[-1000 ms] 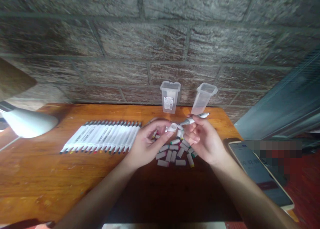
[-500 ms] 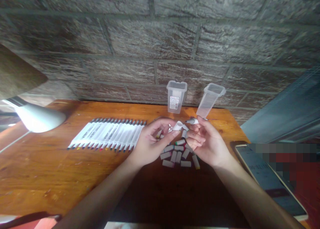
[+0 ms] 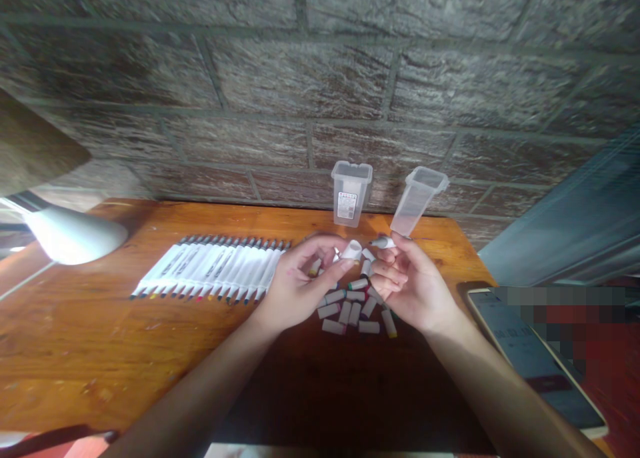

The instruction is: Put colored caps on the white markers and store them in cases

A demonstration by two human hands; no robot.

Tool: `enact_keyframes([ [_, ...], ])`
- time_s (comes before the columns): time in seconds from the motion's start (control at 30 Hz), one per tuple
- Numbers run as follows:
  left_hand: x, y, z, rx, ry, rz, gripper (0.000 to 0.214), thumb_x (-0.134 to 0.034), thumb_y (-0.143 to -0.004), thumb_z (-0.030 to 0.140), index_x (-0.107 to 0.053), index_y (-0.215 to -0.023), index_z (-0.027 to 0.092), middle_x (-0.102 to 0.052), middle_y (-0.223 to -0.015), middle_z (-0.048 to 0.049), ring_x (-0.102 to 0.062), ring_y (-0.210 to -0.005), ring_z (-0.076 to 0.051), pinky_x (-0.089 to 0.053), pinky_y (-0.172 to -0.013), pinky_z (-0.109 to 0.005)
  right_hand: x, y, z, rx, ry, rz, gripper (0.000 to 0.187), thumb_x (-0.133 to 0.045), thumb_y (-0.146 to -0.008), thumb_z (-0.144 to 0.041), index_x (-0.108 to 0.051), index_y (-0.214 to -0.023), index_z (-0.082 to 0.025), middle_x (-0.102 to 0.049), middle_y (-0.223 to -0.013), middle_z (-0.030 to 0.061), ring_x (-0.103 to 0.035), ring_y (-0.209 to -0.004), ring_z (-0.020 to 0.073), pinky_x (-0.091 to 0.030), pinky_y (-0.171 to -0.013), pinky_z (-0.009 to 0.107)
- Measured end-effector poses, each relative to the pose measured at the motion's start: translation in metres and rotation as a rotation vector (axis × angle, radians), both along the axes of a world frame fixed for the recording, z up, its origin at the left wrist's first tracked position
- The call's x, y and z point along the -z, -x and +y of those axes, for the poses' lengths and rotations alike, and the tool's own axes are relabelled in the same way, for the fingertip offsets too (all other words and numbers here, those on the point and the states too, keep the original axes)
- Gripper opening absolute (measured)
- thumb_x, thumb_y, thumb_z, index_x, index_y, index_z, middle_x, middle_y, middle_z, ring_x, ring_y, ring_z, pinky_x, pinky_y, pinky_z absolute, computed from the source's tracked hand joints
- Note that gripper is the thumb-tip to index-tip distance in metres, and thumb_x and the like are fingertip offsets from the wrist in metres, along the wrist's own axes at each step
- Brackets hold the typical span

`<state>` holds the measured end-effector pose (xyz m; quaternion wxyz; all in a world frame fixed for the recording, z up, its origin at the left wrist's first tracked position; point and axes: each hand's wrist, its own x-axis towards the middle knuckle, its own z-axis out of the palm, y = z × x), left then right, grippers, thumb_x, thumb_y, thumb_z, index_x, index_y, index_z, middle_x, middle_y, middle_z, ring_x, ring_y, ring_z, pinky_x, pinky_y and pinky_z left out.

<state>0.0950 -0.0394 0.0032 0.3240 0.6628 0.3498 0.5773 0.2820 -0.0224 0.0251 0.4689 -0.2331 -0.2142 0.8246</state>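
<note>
Above a wooden tabletop [image 3: 100, 325], a person's left hand [image 3: 300, 285] pinches a small white cap [image 3: 353, 249] between thumb and forefinger. The right hand [image 3: 415, 288] is closed around a marker [image 3: 383, 243], its tip pointing at the cap and almost touching it. Loose caps [image 3: 355, 306] lie beneath and a row of markers [image 3: 215, 271] sits to the left. The work appears to be at the capping stage, and joining the two calls for lining the cap's mouth up squarely with the tip.

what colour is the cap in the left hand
White; the head view shows the cap pinched by the left hand.
</note>
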Motion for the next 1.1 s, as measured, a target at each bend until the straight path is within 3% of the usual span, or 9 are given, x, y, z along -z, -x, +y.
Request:
enact_keyframes([
  [0.27,0.0,-0.0001,-0.0003,0.006,0.0,-0.007,0.017,-0.072,-0.087,0.026,-0.068,-0.102,0.021,-0.055,-0.077,0.0003,-0.054,-0.073,-0.013,-0.048,-0.069,-0.026,0.0008,0.0,0.0001,-0.007,-0.011,-0.015,0.034,-0.077,-0.077,-0.033,-0.052,-0.061,-0.016,-0.038,-0.052,-0.0096,-0.013,-0.044,0.0031,-0.021,-0.039,0.015],
  [0.4,0.0014,0.0004,0.0007,0.004,-0.013,0.006,0.017,-0.071,-0.087,0.023,-0.068,-0.104,0.021,-0.056,-0.079,-0.0001,-0.055,-0.075,-0.013,-0.047,-0.071,-0.026,0.0022,0.0004,-0.001,0.037,-0.052,0.02,0.011,-0.073,-0.075,-0.021,-0.063,-0.077,-0.017,-0.043,-0.057,-0.0095,-0.017,-0.044,0.0033,-0.021,-0.039,0.015],
  [0.47,0.0018,0.001,0.0014,0.002,-0.024,0.017,0.018,-0.071,-0.087,0.022,-0.068,-0.105,0.021,-0.056,-0.08,-0.0004,-0.055,-0.076,-0.013,-0.047,-0.071,-0.026,0.0016,0.0005,-0.0015,0.062,-0.095,0.012,0.009,-0.07,-0.076,-0.018,-0.065,-0.083,-0.018,-0.04,-0.055,-0.01,-0.017,-0.043,0.0037,-0.021,-0.039,0.016],
  [0.73,0.0028,0.0021,0.0024,-0.006,-0.014,0.038,0.019,-0.07,-0.087,0.019,-0.067,-0.105,0.022,-0.055,-0.076,0.0017,-0.054,-0.073,-0.012,-0.046,-0.069,-0.024,-0.0032,-0.0029,0.0014,0.185,-0.217,-0.05,0.004,-0.066,-0.079,-0.02,-0.065,-0.075,-0.017,-0.036,-0.053,-0.009,-0.018,-0.044,0.0042,-0.019,-0.041,0.018],
  [1.1,0.0021,0.0008,0.0028,-0.049,-0.035,0.083,0.017,-0.07,-0.086,0.019,-0.068,-0.103,0.022,-0.056,-0.077,0.0017,-0.055,-0.074,-0.012,-0.046,-0.069,-0.024,0.0066,-0.0034,-0.0023,0.33,-0.589,-0.297,0.004,-0.063,-0.087,-0.023,-0.065,-0.088,-0.02,-0.041,-0.052,-0.0083,-0.028,-0.047,0.007,-0.018,-0.049,0.025],
])
